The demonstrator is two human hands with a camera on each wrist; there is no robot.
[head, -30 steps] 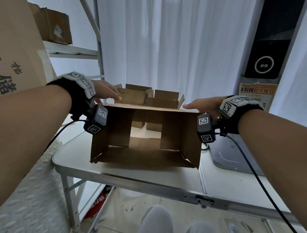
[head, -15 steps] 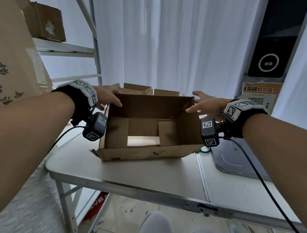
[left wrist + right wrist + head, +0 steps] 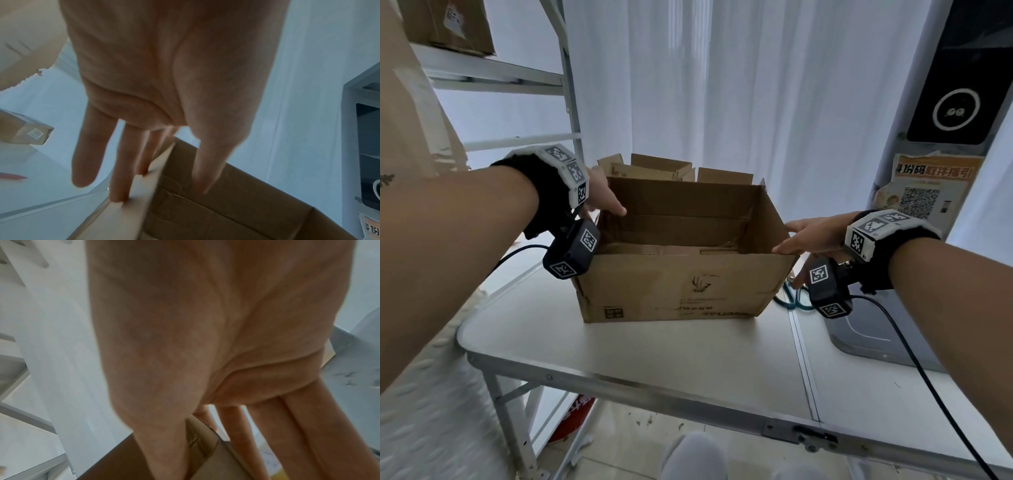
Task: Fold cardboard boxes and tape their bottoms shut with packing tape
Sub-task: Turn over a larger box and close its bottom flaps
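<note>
While the cardboard box (image 3: 681,260) stands open-side up on the white folding table (image 3: 654,346), your left hand (image 3: 599,195) pinches its left wall, thumb inside and fingers (image 3: 121,170) outside, and your right hand (image 3: 808,236) pinches the right wall the same way. Judging by the flaps lying loose inside, the box looks squared but no tape is visible on it, so taping seems left. There is bare tabletop toward you; other boxes (image 3: 654,166) crowd just behind, and a teal cord (image 3: 792,299) lies beside the right corner.
</note>
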